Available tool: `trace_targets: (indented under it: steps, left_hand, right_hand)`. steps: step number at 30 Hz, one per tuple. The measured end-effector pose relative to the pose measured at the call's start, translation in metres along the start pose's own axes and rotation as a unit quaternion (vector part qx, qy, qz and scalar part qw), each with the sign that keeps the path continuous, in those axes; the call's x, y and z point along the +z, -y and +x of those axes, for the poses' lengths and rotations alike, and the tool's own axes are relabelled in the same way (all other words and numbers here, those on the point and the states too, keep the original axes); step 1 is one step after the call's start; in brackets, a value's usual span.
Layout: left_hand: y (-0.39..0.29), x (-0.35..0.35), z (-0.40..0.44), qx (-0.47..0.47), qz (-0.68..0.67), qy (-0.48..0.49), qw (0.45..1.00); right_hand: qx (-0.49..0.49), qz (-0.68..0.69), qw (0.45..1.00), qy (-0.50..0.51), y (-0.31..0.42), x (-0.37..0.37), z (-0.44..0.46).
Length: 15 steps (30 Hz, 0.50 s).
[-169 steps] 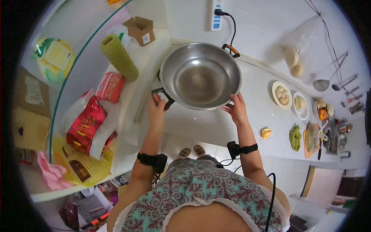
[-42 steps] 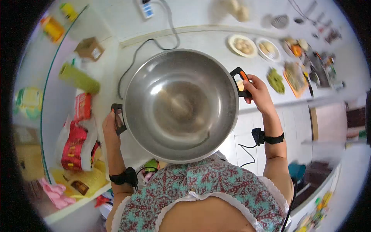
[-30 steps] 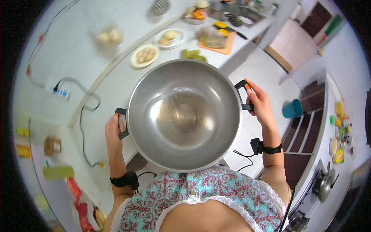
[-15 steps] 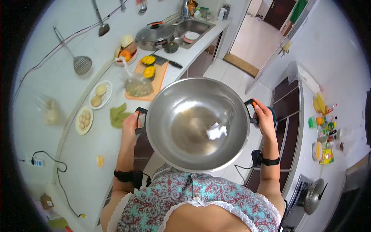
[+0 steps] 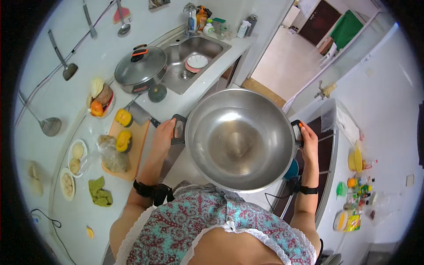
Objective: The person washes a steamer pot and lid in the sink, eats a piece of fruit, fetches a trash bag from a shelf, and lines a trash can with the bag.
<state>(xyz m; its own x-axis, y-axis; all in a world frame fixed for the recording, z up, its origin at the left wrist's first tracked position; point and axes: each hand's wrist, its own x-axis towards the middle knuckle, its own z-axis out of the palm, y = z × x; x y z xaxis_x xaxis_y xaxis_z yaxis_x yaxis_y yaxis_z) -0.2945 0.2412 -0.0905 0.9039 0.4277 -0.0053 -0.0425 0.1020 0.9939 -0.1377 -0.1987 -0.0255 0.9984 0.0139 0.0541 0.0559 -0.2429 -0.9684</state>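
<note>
Pan (image 5: pixel 240 141), wide and steel, hangs before the person's body, above the floor (image 5: pixel 193 166), borne between two hands. The left hand (image 5: pixel 162 136) is clamped on its left handle (image 5: pixel 178 129); the right hand (image 5: pixel 310 143) is curled round its right handle (image 5: pixel 298 132). The pan's near rim overlaps the patterned top (image 5: pixel 216 214) in this view; whether they touch cannot be told.

Close on the pan's left runs the edge of a long counter (image 5: pixel 73 218), the left hand just beside it. On the pan's right, past the right hand, stands a second counter (image 5: pixel 330 227) over dark cabinet doors. A teal bin (image 5: pixel 292 169) shows partly from behind the pan's lower right rim. Beyond the far rim, a tan threshold (image 5: pixel 264 92) leads through a doorway to open floor.

Left of the pan: one cutting board (image 5: pixel 139 138) bearing two yellow squash halves (image 5: pixel 123 140) and one clear bag (image 5: pixel 115 157); one knife (image 5: pixel 139 114); one green cloth (image 5: pixel 100 192); one orange wedge (image 5: pixel 90 232); two plates (image 5: pixel 79 141), one with two round pieces, the other's too small to count. Farther off, up and left of the pan: one lidded pot (image 5: pixel 141 70), one dark green squash (image 5: pixel 157 93), one sink (image 5: pixel 205 46) holding stacked dishes (image 5: pixel 196 63), four hanging utensils (image 5: pixel 70 71). Right of the pan, the bottles (image 5: pixel 355 192) overlap too much to count.
</note>
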Motion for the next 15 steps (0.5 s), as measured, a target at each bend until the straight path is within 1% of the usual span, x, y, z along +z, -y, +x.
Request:
trace_targets:
  steps: [2,3,5,6,10,12,13,15]
  left_hand:
    - [-0.006,0.025,0.036,-0.013,-0.019,-0.026,0.999]
    - [-0.006,0.037,0.056,-0.004,-0.022,-0.05,0.998]
    - [0.005,0.052,0.091,0.003,-0.01,-0.096,0.995]
    - [0.015,0.06,0.104,-0.002,-0.01,-0.11,0.994]
    - [0.015,0.086,0.171,0.001,-0.03,-0.16,0.987]
    - [0.018,0.096,0.201,-0.027,-0.042,-0.199,0.979]
    - [0.023,0.099,0.216,-0.011,-0.04,-0.215,0.976]
    - [0.037,0.102,0.249,-0.013,-0.045,-0.249,0.967]
  right_hand:
    - [0.005,0.002,1.0,0.008,0.011,0.004,0.06]
    - [-0.054,0.011,0.998,0.012,-0.004,0.005,0.106]
    - [-0.065,0.0,0.996,0.056,0.005,0.018,0.17]
    - [-0.033,0.029,0.996,0.081,0.018,0.027,0.195]
    - [-0.052,0.024,0.99,0.132,0.042,0.065,0.318]
    - [-0.056,0.021,0.982,0.176,0.054,0.094,0.375]
    - [-0.048,0.045,0.982,0.175,0.062,0.111,0.4]
    - [-0.042,0.069,0.979,0.188,0.075,0.142,0.451]
